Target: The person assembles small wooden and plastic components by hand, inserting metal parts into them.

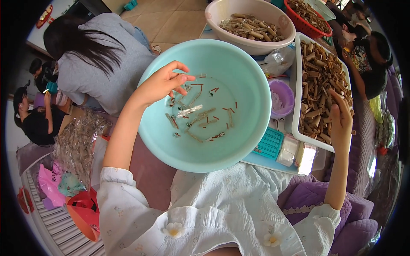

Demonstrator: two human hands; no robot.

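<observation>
A large pale turquoise basin (205,164) sits in front of me. Small brown, red and pale scraps, twig-like strips among them, lie scattered over its bottom. Above the basin's left side hangs my left hand (166,83), its fingers loosely bent and apart with nothing visible in them. On the right, a white tray (295,123) is filled with short brown dried pieces (314,85). My right hand (341,117) is over the tray's right edge, fingertips close to the pieces. Its thumb and fingers look apart, and I see nothing held.
Beyond the basin stand a pinkish bowl (215,21) of longer brown pieces and a red basket (294,9). Right of the basin are a purple bowl (282,91) and a turquoise gridded tray (270,143). A person in grey (96,59) sits close on the left; other people are farther off.
</observation>
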